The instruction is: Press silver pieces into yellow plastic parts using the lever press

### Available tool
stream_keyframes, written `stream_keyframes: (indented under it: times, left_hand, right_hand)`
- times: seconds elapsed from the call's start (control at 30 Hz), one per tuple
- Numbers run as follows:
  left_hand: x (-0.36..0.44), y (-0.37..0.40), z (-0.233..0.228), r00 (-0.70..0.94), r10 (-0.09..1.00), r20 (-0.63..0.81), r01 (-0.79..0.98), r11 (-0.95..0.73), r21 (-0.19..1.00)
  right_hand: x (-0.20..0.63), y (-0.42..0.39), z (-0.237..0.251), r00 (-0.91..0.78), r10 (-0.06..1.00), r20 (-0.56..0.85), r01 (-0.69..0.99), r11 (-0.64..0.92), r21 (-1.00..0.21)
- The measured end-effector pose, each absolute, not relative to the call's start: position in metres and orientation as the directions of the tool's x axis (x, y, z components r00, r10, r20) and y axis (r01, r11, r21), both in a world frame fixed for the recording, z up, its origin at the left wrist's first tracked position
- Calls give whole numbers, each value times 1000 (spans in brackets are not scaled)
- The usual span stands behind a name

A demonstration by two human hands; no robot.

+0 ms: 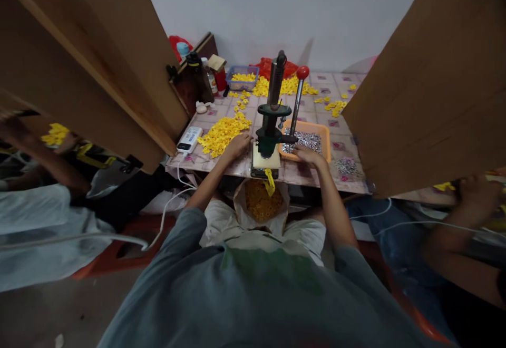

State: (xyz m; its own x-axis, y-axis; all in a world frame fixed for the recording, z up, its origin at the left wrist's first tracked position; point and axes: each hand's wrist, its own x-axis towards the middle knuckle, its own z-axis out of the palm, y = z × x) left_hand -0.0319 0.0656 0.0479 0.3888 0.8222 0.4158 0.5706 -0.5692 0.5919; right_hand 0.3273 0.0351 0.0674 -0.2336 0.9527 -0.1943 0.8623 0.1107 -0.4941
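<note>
Mid-frame, the left hand (pixel 238 147) reaches forward, palm down, between heaped small yellow plastic pieces (pixel 222 135) and a dark-green metal lever press (pixel 269 133). The right hand (pixel 311 155) lies over the near rim of a rectangular orange plastic tray (pixel 326 142) of small silver metal bits (pixel 310 141). I cannot tell either grip. Tall brown wooden panels (pixel 427 84) bound both sides.

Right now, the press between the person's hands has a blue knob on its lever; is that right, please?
The colour is wrong: in the head view, the knob on the lever is red. The press does stand between the left hand and right hand.
</note>
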Motion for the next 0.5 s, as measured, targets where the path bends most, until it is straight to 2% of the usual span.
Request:
stream_keyframes:
  times: [0.07, 0.2, 0.3, 0.37, 0.5]
  left_hand:
    - [-35, 56, 51, 396, 826, 401, 577, -563, 592]
    - [-28, 29, 48, 127, 845, 519, 546, -497, 675]
    - [-18, 3, 34, 26, 865, 502, 544, -433, 718]
    - [-14, -15, 22, 40, 887, 460, 548, -404, 733]
    - [-14, -45, 8, 204, 891, 406, 505, -451, 736]
  right_hand:
    - [329, 35, 68, -236, 955, -182, 849, 111, -517]
    - [332, 35, 67, -220, 966, -136, 812, 104, -574]
    - [333, 33, 65, -174, 980, -92, 764, 76, -641]
    - [333, 31, 65, -162, 986, -48, 718, 84, -690]
    - [332, 26, 67, -150, 988, 25, 675, 121, -728]
